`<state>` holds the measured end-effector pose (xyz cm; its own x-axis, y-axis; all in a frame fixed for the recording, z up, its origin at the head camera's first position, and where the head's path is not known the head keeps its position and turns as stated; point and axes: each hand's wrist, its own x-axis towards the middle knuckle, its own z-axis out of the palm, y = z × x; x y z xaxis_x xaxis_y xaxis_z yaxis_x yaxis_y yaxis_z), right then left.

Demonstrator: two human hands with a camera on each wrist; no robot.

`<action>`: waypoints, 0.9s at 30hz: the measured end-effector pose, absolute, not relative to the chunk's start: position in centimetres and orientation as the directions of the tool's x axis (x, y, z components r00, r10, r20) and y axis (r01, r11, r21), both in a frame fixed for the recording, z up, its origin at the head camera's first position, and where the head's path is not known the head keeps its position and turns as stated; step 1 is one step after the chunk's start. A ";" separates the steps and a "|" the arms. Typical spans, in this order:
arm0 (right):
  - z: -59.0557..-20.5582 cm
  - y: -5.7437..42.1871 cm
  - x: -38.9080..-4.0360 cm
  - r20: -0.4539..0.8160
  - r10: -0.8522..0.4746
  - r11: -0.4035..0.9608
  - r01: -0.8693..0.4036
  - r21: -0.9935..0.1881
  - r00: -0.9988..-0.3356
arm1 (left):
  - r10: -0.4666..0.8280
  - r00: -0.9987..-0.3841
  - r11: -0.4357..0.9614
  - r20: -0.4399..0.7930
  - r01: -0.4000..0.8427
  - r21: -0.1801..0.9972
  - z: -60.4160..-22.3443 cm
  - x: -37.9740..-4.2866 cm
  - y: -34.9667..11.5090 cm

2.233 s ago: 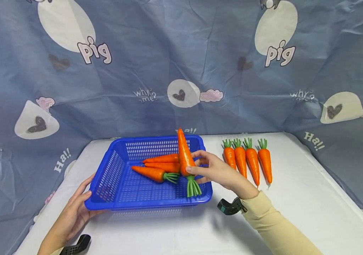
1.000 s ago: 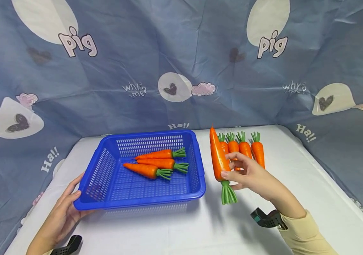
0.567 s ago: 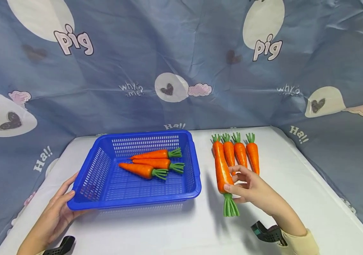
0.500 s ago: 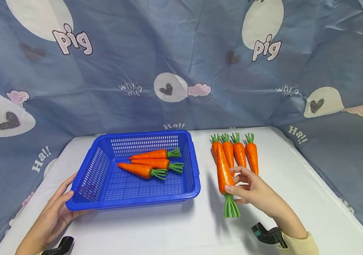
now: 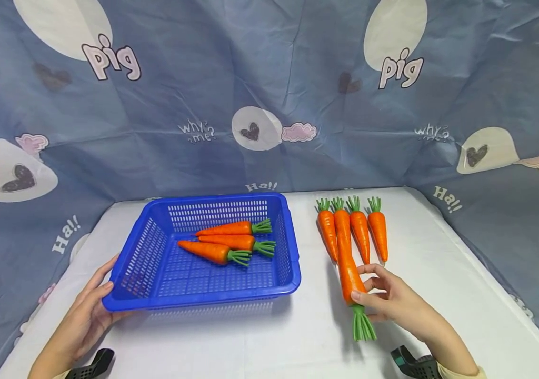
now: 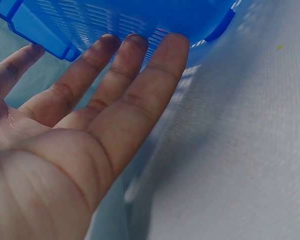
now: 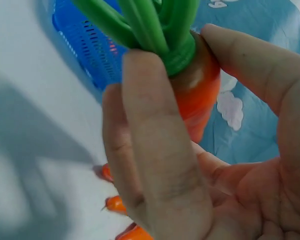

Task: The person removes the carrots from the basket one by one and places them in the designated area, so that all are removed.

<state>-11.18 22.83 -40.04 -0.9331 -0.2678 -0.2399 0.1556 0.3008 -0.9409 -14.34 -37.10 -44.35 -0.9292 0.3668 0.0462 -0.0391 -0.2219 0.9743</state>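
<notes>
A plump orange carrot [image 5: 350,279] with a green top is pinched between the thumb and fingers of my right hand [image 5: 395,297]. Its leafy end points toward me, and its tip overlaps one of several carrots [image 5: 359,231] laid side by side at the right. The right wrist view shows the pinched carrot [image 7: 200,95] close up, with its tip hidden behind the fingers. Over at the front left corner of a blue basket [image 5: 193,302], my left hand [image 5: 87,310] rests its fairly straight fingers [image 6: 155,75] against the outer wall. Three carrots [image 5: 222,242] lie inside the basket.
White cloth [image 5: 250,342] covers the table, and the basket casts a shadow on it. Behind stands a blue patterned sheet [image 5: 260,79]. A black band [image 5: 91,366] is on the left wrist, and another black band [image 5: 416,363] is on the right.
My right hand has carried the carrot from over the basket rightward and down toward the front of the carrot row. The left hand stays at the basket's corner; the view has shifted slightly.
</notes>
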 end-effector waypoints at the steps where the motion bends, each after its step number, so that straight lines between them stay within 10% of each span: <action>1: -40.2 22.9 -11.1 -0.252 -0.270 0.307 0.165 -0.937 -0.929 | 0.369 -0.928 -0.226 0.047 -0.040 0.973 -44.3 -14.3 -37.2; 27: -43.1 23.9 -10.4 -0.329 -0.298 0.422 0.185 -0.887 -0.896 | 0.336 -0.942 -0.198 0.023 -0.046 0.979 -44.3 -14.0 -36.8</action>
